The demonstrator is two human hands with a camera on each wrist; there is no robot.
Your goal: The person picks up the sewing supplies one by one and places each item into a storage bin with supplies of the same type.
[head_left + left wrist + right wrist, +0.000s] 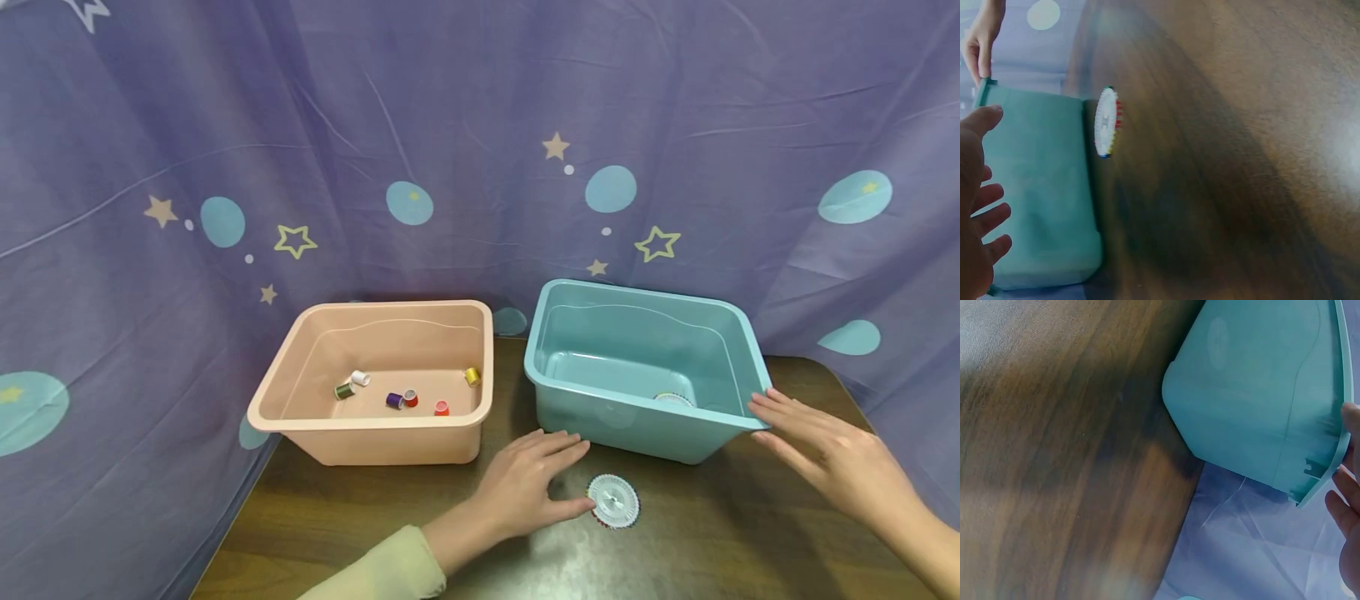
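My right hand (832, 450) is at the near right corner of a teal plastic bin (600, 417), holding its rim, thumb outside and fingers over the edge. In the right wrist view the fingertips (1349, 419) meet that rim. My left hand (525, 483) hovers before the bin, fingers extended and thumb spread, grasping nothing. Right by its thumb tip, a white pin wheel (615, 502) with coloured pin heads lies flat on the table. A second pin wheel (673, 400) is inside the teal bin, partly hidden by the front wall.
To the left stands a peach bin (405, 446) containing several small thread spools, among them a yellow spool (472, 377) and a green spool (344, 391). Both bins sit on a brown wooden table (300, 517). Behind them hangs a purple curtain (480, 125) with stars.
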